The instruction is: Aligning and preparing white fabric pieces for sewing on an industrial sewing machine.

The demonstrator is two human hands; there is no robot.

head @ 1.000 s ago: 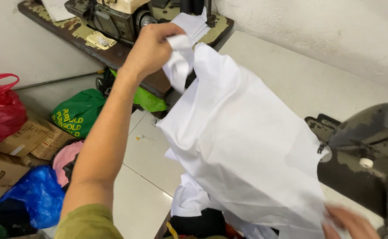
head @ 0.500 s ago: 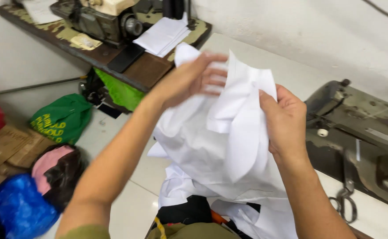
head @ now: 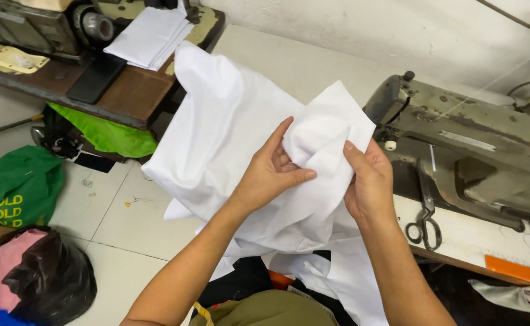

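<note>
Between the two hands, above the person's lap, a white cloth (head: 228, 133) is held up. It hangs from the grip, its bulk spread up and to the left of the hands, its long axis running from the upper left down to the lower right, where loose ends fall toward the knees. The left hand (head: 271, 175) is pressed flat against a folded corner, fingers extended and thumb tucked into the crease. The right hand (head: 370, 181) is closed on the same fold from the other side, so both are equally near. The fabric is thin, matte and softly creased, woven and limp. To the right, a worn metal sewing machine (head: 464, 145) is seen on a pale table (head: 458, 235), with dark scissors (head: 425, 220) laid beside it. A stack of white pieces (head: 150, 36) is seen farther off.
</note>
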